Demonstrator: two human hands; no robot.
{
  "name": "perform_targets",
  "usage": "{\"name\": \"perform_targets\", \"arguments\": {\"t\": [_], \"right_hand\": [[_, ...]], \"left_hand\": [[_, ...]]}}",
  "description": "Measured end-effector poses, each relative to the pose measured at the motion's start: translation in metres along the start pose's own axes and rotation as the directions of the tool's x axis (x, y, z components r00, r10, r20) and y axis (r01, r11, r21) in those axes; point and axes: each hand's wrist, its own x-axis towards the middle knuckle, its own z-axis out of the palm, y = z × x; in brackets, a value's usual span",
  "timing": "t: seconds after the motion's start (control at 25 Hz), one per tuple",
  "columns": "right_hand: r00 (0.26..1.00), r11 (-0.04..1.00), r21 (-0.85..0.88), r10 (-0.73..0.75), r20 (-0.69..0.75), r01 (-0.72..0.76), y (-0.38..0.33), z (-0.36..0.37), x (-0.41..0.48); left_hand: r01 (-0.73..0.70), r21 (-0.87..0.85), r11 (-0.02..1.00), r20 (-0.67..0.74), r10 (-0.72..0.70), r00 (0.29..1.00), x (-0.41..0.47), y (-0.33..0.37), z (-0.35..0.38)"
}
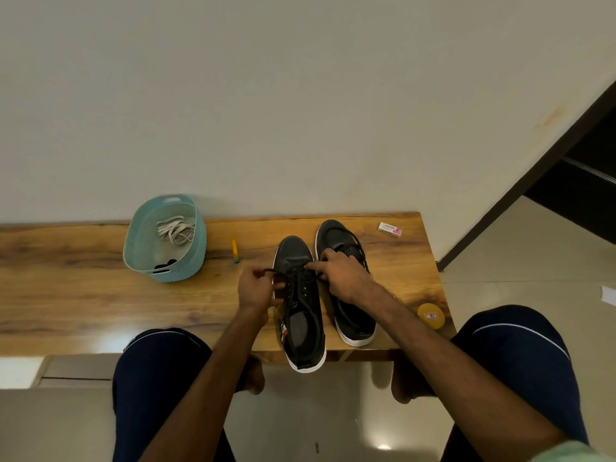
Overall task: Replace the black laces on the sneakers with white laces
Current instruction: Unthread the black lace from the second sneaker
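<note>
Two black sneakers with white soles stand side by side on the wooden table. The left sneaker still has its black lace threaded; its heel hangs over the table's front edge. My left hand pinches one end of that lace at the shoe's left side. Fingers of my right hand grip the lace near the toe-end eyelets. The right sneaker lies partly under my right hand. White laces lie coiled in a teal basket to the left.
A small yellow and teal marker lies between basket and shoes. A white eraser box sits at the back right. A round yellow tin stands near the table's right front corner. My knees flank the table's front edge.
</note>
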Motion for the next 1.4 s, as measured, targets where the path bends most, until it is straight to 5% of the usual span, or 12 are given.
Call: {"name": "perform_targets", "arguments": {"t": [0.04,0.12,0.24,0.36,0.48,0.64,0.84,0.92,1.0,1.12,1.32,1.4], "right_hand": [[1.000,1.000,-0.025,-0.002,0.000,0.002,0.000,0.002,0.000],[1.000,1.000,-0.026,-0.006,-0.004,0.006,0.001,0.002,0.001],[1.000,1.000,0.016,-0.003,0.000,0.003,0.001,0.000,0.001],[0.991,0.999,0.047,0.007,-0.132,0.000,-0.004,0.001,-0.001],[0.971,0.998,0.054,0.001,-0.239,0.013,-0.014,0.007,-0.003],[0.996,0.999,0.034,-0.017,-0.086,0.020,-0.025,0.017,-0.013],[0.981,0.996,-0.033,0.074,-0.179,-0.081,-0.025,0.016,-0.013],[0.978,0.991,-0.113,0.051,-0.202,-0.075,-0.030,0.018,-0.014],[0.979,0.988,-0.140,0.035,-0.201,-0.064,-0.035,0.021,-0.015],[0.975,0.986,-0.146,0.044,-0.216,-0.077,-0.034,0.022,-0.016],[0.976,0.985,-0.152,0.044,-0.214,-0.078,-0.035,0.024,-0.016],[0.969,0.984,-0.140,0.077,-0.233,-0.112,-0.035,0.023,-0.016]], "left_hand": [[0.201,-0.239,0.950,0.027,-0.201,0.979,0.000,0.003,-0.003],[0.317,-0.300,0.900,0.093,-0.304,0.948,0.001,0.007,-0.009],[-0.027,0.147,0.989,0.068,0.018,0.998,-0.005,0.012,-0.010],[-0.439,0.687,0.580,0.187,0.443,0.877,-0.012,0.005,-0.004],[-0.494,0.806,0.327,0.301,0.492,0.817,-0.011,0.006,-0.001],[-0.425,0.832,0.356,0.226,0.481,0.847,-0.012,0.007,0.003],[-0.135,0.538,0.832,-0.325,0.352,0.878,0.007,0.027,-0.042],[-0.148,0.645,0.749,-0.247,0.389,0.887,0.012,0.026,-0.049],[-0.355,0.779,0.517,0.040,0.524,0.851,0.001,0.019,-0.031],[-0.543,0.787,0.293,0.366,0.487,0.793,-0.013,0.008,-0.003],[-0.447,0.845,0.293,0.271,0.486,0.831,-0.013,0.006,-0.003],[-0.315,0.861,0.400,0.049,0.552,0.833,-0.001,0.016,-0.023]]}}
